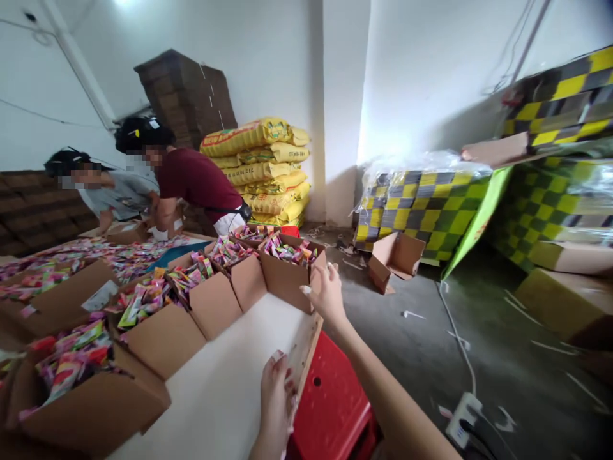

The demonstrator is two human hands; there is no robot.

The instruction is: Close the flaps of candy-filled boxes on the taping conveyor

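Observation:
My right hand [326, 291] reaches to the far corner of the white tabletop [234, 364], its fingers bent and apart. It is beside the right wall of an open cardboard box [287, 281] filled with small colourful packets [290, 250]; whether the fingertips touch the box I cannot tell. Lower down, my left hand [275, 396] hovers by the table's wooden edge with loosely curled fingers and nothing visible in them. More open boxes [215, 306] of packets stand in a row along the table, the nearest box [96, 409] at lower left.
A red plastic stool [330, 396] stands against the table's right side. Two people [191, 179] bend over the far left end. Yellow sacks [268, 166] are stacked behind. On the floor lie an open carton [395, 259], a power strip [463, 418] and its cable.

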